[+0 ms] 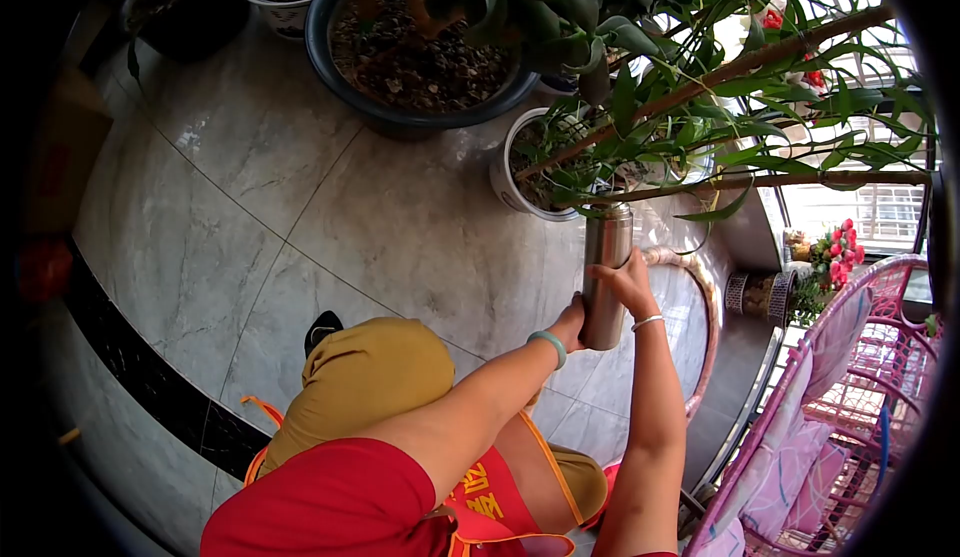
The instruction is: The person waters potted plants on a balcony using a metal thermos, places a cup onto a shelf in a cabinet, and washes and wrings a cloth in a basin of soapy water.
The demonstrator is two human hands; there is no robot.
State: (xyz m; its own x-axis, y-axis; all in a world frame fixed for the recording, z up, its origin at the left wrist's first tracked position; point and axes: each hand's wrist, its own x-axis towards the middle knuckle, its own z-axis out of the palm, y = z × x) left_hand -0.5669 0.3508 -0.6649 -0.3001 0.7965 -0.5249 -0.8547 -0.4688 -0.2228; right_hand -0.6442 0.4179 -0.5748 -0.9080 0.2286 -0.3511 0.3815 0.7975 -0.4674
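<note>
A silver metal flask is held between my two hands, its top pointing toward the plants. My left hand, with a green bangle at the wrist, grips it near the bottom from the left side. My right hand, with a silver bracelet, wraps round its middle from the right. The flask's top end reaches the rim of a white pot with long leafy stems and partly lies under the leaves. Whether water leaves the flask cannot be made out.
A large dark pot with a thick-stemmed plant stands at the top. Right are a pink wicker chair with cushions and a patterned pot near red flowers. A curved tube-like rim lies beyond my right hand.
</note>
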